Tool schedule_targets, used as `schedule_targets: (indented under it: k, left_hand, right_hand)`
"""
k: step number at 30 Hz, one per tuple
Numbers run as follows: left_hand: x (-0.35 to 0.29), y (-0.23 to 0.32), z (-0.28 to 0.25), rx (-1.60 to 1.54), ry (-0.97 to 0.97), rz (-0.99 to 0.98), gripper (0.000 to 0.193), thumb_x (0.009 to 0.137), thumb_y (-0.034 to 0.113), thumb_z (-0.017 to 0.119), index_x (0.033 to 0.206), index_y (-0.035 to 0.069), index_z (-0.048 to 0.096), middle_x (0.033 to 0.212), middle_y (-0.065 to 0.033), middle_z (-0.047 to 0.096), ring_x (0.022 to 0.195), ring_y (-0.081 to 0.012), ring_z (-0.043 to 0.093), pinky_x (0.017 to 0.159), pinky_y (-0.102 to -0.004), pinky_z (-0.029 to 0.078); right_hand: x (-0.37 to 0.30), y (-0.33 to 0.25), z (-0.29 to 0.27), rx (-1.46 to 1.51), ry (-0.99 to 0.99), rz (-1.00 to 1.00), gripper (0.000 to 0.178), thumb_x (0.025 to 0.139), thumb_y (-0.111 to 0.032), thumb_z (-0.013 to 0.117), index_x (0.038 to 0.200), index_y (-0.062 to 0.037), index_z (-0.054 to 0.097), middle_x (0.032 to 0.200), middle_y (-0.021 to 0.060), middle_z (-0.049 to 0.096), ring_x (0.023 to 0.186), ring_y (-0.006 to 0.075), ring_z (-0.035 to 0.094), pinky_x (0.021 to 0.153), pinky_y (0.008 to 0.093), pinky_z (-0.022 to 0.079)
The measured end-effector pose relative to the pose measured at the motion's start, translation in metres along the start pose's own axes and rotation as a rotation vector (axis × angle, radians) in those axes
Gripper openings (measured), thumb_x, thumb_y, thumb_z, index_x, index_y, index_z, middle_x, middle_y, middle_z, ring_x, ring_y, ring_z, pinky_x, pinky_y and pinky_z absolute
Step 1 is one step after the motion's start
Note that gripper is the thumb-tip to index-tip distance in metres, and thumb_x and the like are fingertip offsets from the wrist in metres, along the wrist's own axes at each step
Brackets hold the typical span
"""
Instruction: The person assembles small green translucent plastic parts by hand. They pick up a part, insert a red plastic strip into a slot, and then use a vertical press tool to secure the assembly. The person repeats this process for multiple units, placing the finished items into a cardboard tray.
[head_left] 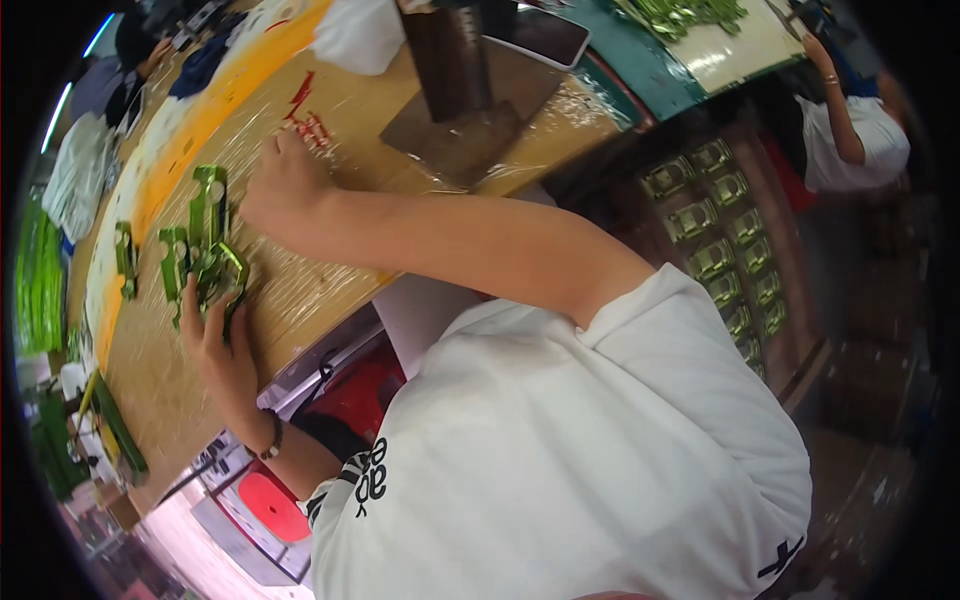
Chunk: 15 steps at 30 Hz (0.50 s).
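Observation:
My left hand (217, 345) is at the near left of the table, its fingers around the lower end of a cluster of shiny green molded parts (208, 262). The fingertips press on one of these, which looks like a small toy car shell. My right hand (288, 187) is just above and to the right, with fingers curled. Whatever it pinches, if anything, is hidden. Beyond it lie small red strips (308, 122) on the tabletop. Another green part (125, 260) lies apart, to the left.
A dark metal post on a flat base plate (455, 140) stands at the far side of the wooden table (330, 270), beside a phone (538, 36). A white plastic bag (358, 36) is nearby. Rows of green parts (712, 258) lie on the right. A co-worker (855, 140) is at far right.

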<state>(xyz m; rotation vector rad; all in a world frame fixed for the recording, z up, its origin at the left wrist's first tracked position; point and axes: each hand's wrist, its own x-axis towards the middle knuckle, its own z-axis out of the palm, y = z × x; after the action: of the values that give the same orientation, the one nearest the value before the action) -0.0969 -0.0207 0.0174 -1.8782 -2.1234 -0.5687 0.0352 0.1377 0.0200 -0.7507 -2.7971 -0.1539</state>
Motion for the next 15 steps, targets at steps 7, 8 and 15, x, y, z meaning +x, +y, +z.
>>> schedule_targets:
  k: [7, 8, 15]
  left_hand:
    - [-0.009, 0.008, -0.002, -0.276, 0.223, -0.076, 0.013, 0.076, 0.0, 0.058, 0.09, -0.001, 0.057, 0.129, -0.0199, 0.041, 0.118, -0.0331, 0.041, 0.094, -0.0384, 0.034]
    - [-0.007, 0.011, 0.0, -0.3, 0.272, -0.048, 0.013, 0.076, 0.0, 0.059, 0.088, -0.002, 0.056, 0.129, -0.0203, 0.041, 0.117, -0.0329, 0.041, 0.094, -0.0388, 0.034]
    - [-0.008, 0.06, 0.021, -1.144, 0.305, -0.147, 0.019, 0.075, 0.006, 0.062, 0.093, 0.001, 0.058, 0.128, -0.0191, 0.039, 0.117, -0.032, 0.04, 0.098, -0.041, 0.028]
  right_hand:
    - [-0.014, 0.007, 0.004, -0.037, 0.286, 0.058, 0.015, 0.067, -0.014, 0.059, 0.079, -0.0093, 0.067, 0.081, 0.008, 0.06, 0.086, 0.0263, 0.051, 0.076, 0.0416, 0.038]
    - [-0.017, 0.012, 0.003, 0.004, 0.303, 0.03, 0.015, 0.066, -0.012, 0.059, 0.079, -0.009, 0.066, 0.08, 0.009, 0.06, 0.084, 0.0261, 0.052, 0.074, 0.0401, 0.041]
    - [-0.052, 0.019, -0.032, 0.664, 0.762, -0.095, 0.015, 0.072, -0.002, 0.063, 0.087, -0.0018, 0.062, 0.079, 0.0102, 0.064, 0.071, 0.0234, 0.062, 0.061, 0.0303, 0.05]
